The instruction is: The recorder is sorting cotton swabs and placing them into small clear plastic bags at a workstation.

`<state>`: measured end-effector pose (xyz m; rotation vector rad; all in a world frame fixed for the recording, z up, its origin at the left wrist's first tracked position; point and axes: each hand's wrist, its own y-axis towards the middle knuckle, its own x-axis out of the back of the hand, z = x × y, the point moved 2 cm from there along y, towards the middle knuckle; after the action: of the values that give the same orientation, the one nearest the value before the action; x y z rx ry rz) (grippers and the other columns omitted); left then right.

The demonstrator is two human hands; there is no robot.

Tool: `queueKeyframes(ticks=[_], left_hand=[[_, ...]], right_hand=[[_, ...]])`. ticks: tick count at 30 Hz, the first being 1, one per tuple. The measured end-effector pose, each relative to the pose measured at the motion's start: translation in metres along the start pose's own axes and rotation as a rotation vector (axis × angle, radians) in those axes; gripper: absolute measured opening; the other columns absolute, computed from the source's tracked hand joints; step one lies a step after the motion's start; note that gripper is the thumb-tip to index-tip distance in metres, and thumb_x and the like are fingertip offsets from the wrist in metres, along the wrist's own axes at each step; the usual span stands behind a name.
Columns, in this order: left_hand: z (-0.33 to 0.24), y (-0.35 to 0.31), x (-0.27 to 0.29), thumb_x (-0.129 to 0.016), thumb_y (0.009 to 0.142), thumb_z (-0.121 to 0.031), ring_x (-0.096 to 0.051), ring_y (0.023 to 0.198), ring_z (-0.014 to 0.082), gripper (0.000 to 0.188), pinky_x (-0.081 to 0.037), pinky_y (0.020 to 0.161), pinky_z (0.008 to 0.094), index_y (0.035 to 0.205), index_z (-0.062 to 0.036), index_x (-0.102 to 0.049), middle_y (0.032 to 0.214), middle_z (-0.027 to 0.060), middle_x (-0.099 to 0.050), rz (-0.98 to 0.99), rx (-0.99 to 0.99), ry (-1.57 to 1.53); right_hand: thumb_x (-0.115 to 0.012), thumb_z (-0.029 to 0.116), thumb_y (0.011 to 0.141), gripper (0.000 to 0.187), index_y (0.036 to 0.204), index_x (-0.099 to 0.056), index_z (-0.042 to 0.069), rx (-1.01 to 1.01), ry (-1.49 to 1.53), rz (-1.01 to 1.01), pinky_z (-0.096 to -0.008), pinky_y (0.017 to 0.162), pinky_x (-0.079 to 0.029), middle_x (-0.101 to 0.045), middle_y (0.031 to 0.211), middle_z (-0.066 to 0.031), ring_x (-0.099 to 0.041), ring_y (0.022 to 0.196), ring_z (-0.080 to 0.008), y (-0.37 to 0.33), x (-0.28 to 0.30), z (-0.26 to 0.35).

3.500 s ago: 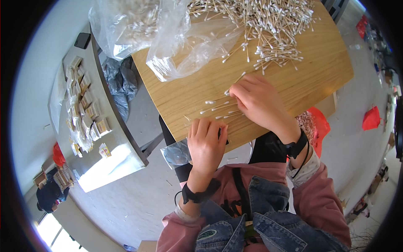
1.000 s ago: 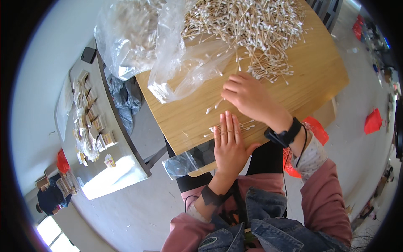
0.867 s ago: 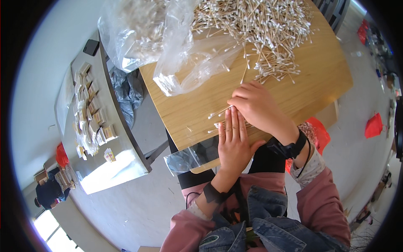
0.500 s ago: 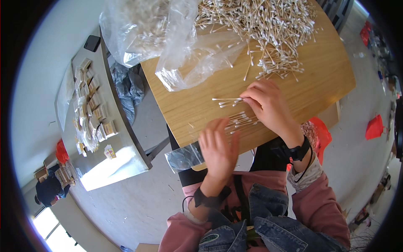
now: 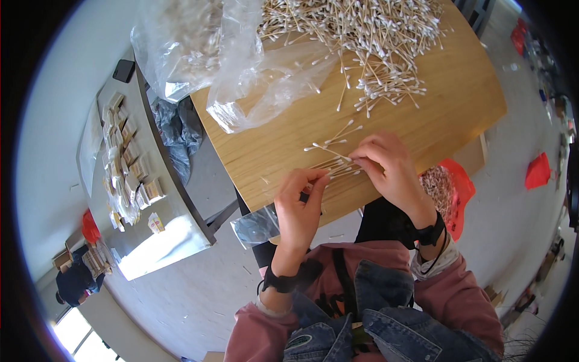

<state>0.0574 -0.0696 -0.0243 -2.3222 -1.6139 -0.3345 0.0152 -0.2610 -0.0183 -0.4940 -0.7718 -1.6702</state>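
Observation:
Between my hands, a small row of cotton swabs (image 5: 339,166) lies near the front of the wooden table (image 5: 446,114). My left hand (image 5: 298,202) is closed in a pinch on the row's left ends. At the other end, my right hand (image 5: 388,168) has thumb and forefinger pinched on swab tips. A few loose cotton swabs (image 5: 330,142) lie crossed just beyond. Farther back spreads a large heap of cotton swabs (image 5: 386,54) with white tips and pale sticks.
A clear plastic bag (image 5: 235,99) holding more swabs covers the table's far left. Clear film (image 5: 256,226) hangs at the front edge. On a side table (image 5: 172,232) are small packs (image 5: 129,157) and a phone (image 5: 123,70). A red bag (image 5: 461,196) stands right; a person (image 5: 77,280) is far left.
My left hand has gone from loosely spread fingers to a pinch on the swab row's left ends. Swabs that stuck out from my right fingers now lie crossed on the table.

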Motion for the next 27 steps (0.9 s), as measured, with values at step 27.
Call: queueKeyframes(ticks=[27], left_hand=[[-0.004, 0.073, -0.029, -0.073, 0.079, -0.009, -0.057, 0.088, 0.0281, 0.013, -0.043, 0.079, 0.0404, 0.085, -0.0088, -0.062, 0.088, 0.0055, -0.062, 0.132, -0.583, 0.627]], right_hand=[[-0.06, 0.005, 0.092, 0.024, 0.115, -0.063, 0.001, -0.772, -0.555, -0.219, -0.0376, 0.09, -0.049, -0.064, 0.104, -0.0139, -0.062, 0.097, -0.0295, -0.269, 0.12, -0.095]])
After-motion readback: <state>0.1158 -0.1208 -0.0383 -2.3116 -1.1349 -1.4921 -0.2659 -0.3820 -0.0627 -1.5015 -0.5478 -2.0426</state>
